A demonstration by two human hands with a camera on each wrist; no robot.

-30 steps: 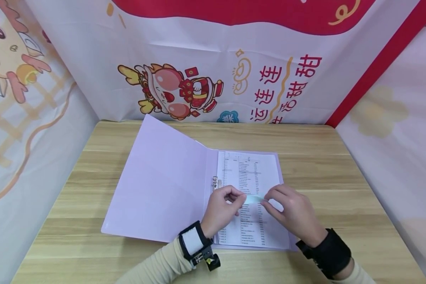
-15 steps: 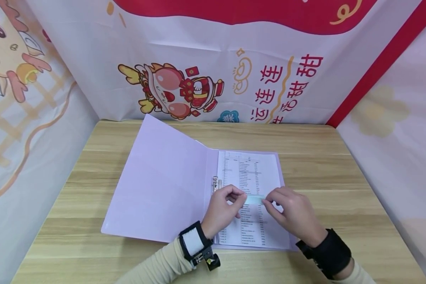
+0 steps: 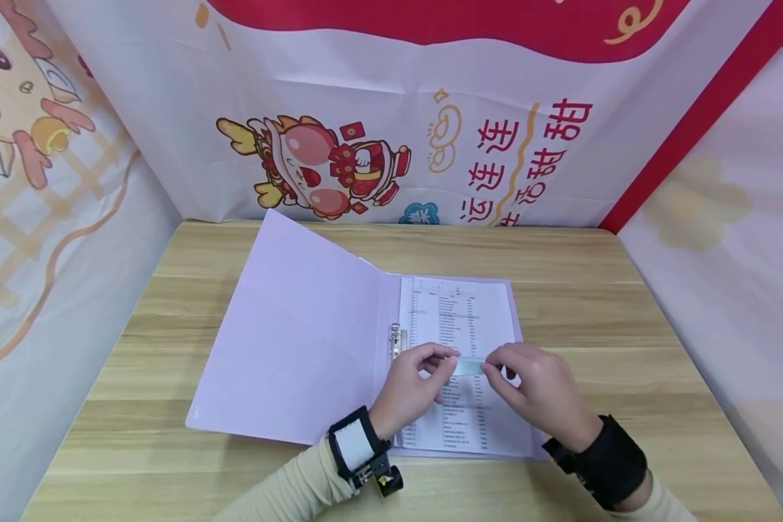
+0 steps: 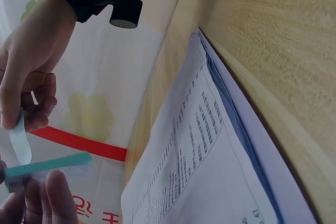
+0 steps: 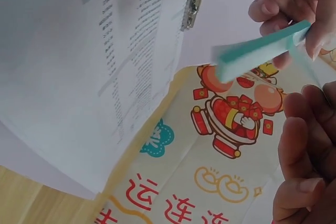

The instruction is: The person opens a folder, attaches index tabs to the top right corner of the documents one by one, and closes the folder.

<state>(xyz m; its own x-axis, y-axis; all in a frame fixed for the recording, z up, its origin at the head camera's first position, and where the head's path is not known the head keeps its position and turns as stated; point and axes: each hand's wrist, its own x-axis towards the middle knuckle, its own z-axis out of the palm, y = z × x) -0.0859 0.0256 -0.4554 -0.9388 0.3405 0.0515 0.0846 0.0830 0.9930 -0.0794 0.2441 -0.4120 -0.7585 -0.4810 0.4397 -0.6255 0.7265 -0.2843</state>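
A small teal pad of sticky index notes (image 5: 252, 53) is pinched between the thumb and fingers of my left hand (image 3: 409, 383). From it a thin pale strip (image 4: 20, 141) bends away, its end pinched by my right hand (image 3: 540, 388); in the left wrist view the strip still looks joined to the pad. Both hands are above printed sheets (image 3: 460, 420) in an open purple folder (image 3: 293, 333). The head view shows only a short light-blue piece between the fingertips.
A metal clip (image 3: 395, 339) stands along the folder's spine. The left cover is raised at a slant over the wooden table (image 3: 600, 290). Printed cloth (image 3: 365, 80) hangs behind and at both sides.
My left fingertips have shifted slightly right, and the visible light-blue piece between the hands tilts a little differently. Folder and sheets are unmoved.
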